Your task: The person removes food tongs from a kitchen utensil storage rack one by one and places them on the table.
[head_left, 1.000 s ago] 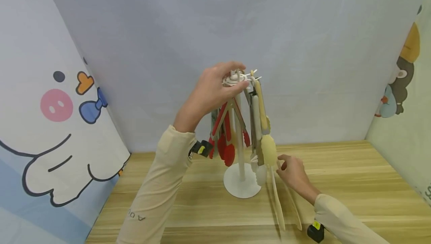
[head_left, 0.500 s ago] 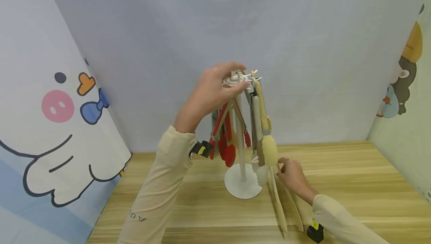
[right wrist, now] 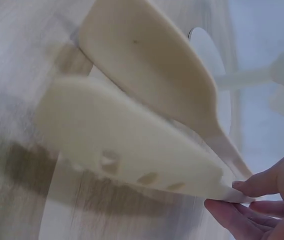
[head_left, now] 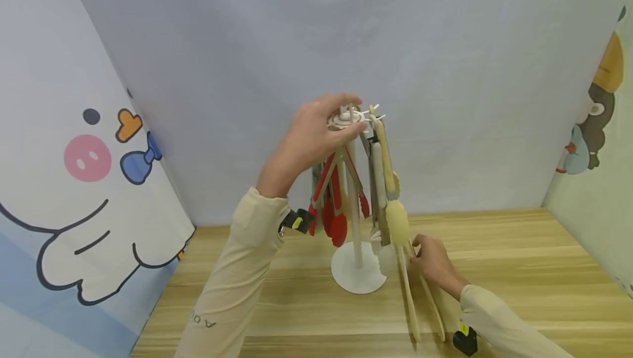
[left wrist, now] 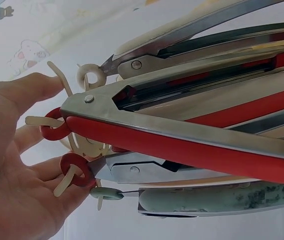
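Observation:
My left hand (head_left: 314, 135) curls round the white hub (head_left: 346, 119) at the top of a utensil stand, thumb in front and fingers over the far side. Red-handled tongs (left wrist: 156, 142) hang by their rings from the hooks beside the palm. Lower right, my right hand (head_left: 432, 262) pinches the neck of a cream slotted turner (right wrist: 132, 145) between thumb and fingers. Against it lies a cream solid turner (right wrist: 151, 55), its head broad and shallow. Both heads slant down over the table; their upper ends are hidden behind pale yellow tongs (head_left: 397, 221).
The stand's round white base (head_left: 356, 278) rests on a wood-grain table (head_left: 296, 314). Grey-handled tongs (head_left: 378, 174) and green mottled tongs (left wrist: 211, 200) also hang from it. A pale curtain (head_left: 222, 72) closes the back, with cartoon-printed cloth (head_left: 64, 100) at the left.
My right hand shifts very slightly, and more of the right-hand cream turner's length shows below the fingers. The left hand keeps its hold on the hub; the view drifts a little.

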Motion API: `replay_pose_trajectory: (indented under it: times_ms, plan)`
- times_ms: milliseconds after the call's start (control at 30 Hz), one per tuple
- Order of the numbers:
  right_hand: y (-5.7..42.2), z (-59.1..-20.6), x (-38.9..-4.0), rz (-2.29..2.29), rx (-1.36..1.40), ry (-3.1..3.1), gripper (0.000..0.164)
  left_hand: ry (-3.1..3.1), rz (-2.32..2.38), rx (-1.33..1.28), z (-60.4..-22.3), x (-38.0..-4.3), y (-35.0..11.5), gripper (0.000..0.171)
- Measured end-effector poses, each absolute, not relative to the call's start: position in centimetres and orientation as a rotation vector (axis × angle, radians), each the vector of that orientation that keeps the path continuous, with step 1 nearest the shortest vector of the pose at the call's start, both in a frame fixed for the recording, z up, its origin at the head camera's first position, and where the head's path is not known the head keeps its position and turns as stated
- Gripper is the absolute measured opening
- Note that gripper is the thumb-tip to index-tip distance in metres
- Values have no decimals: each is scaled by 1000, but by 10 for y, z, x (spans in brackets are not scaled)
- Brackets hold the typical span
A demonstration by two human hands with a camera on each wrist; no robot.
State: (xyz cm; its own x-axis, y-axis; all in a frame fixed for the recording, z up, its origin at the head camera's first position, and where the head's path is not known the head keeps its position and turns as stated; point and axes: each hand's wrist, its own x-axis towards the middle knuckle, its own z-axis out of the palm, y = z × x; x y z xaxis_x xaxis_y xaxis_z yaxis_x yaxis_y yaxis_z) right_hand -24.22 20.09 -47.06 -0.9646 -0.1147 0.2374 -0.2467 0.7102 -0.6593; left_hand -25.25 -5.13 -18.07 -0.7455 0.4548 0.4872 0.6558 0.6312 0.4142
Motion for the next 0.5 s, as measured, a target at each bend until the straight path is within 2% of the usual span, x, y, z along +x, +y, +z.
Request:
replay_pose_trajectory:
  times_ms: [500]
  plan:
    - [202, -479, -245, 1050, 301, -2764, 11, -2509, -837, -886, -181, -252, -53, 41]
